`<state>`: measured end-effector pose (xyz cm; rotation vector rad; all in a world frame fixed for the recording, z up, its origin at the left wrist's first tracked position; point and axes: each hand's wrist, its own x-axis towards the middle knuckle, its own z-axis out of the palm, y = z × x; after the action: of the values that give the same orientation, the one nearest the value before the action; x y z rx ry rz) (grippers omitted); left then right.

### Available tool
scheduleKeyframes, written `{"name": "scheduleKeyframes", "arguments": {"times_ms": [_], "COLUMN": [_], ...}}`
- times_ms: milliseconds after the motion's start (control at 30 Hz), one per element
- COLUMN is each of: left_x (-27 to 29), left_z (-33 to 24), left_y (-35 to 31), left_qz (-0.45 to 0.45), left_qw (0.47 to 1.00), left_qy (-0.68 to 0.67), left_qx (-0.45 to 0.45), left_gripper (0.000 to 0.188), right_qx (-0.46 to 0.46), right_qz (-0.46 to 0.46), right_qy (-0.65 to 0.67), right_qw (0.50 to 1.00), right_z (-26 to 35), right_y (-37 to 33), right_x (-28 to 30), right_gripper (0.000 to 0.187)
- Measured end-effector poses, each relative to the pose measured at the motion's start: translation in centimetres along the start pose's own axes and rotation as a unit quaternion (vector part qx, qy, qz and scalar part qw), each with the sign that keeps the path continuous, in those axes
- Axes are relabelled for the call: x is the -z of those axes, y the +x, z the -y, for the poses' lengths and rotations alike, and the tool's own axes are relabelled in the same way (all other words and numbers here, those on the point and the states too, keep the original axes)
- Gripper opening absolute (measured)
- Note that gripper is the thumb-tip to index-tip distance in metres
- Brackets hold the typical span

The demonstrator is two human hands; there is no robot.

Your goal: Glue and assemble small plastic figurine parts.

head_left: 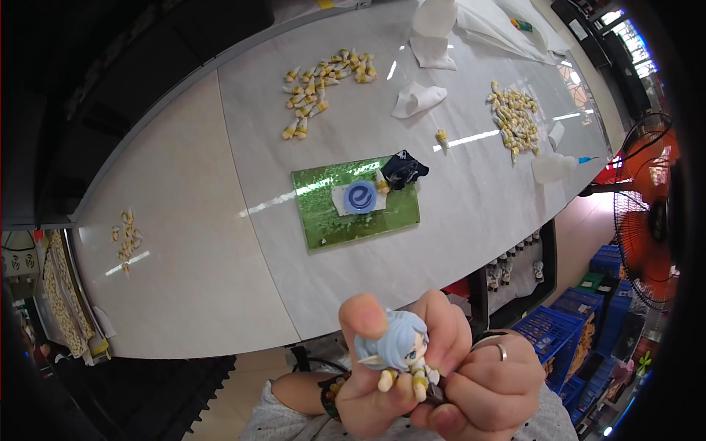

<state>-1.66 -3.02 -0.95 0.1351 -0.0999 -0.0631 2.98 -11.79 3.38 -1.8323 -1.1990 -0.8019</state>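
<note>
Close to my body, just off the table's near edge, I hold a small figurine (403,342) with light blue hair, pointed ears and a white outfit. My left hand (360,400) grips its head, the thumb on top of the hair and fingers beneath. Closed around its lower body is my right hand (493,386), with a finger pressed against the figurine's side. Both small arms with yellow bands show at its front. Its legs are mostly hidden by my right fingers. Beyond my hands, a green glass plate (316,224) bears a blue round dish (360,198) and a black cloth (403,170).
Small white-and-yellow parts lie in a far pile (316,88), a right pile (517,121) and a left pile (127,235). A bottle with a blue tip (553,168) lies at right. An orange fan (647,213), a figurine tray (507,275) and blue crates (544,331) stand beyond.
</note>
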Motion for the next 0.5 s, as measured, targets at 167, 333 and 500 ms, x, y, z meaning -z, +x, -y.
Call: {"name": "scheduleKeyframes", "arguments": {"times_ms": [167, 333, 500], "left_x": [0.2, -0.2, -0.3], "left_z": [-0.2, -0.5, -0.4], "left_y": [0.5, 0.4, 0.6], "left_qz": [0.032, 0.038, 0.008], "left_qw": [0.999, 0.999, 1.0], "left_qy": [0.01, 0.009, 0.005], "left_qx": [0.027, 0.023, 0.022], "left_gripper": [0.038, 0.038, 0.039], "right_qx": [-0.025, 0.015, -0.065], "right_qz": [-0.05, 0.002, -0.073], "right_qy": [0.006, 0.049, 0.059], "right_qw": [0.998, 0.999, 0.993], "right_z": [0.0, -0.6, 0.1], "right_y": [-0.1, 0.3, -0.5], "right_x": [0.0, 0.4, -0.6], "right_gripper": [0.017, 0.019, 0.022]}}
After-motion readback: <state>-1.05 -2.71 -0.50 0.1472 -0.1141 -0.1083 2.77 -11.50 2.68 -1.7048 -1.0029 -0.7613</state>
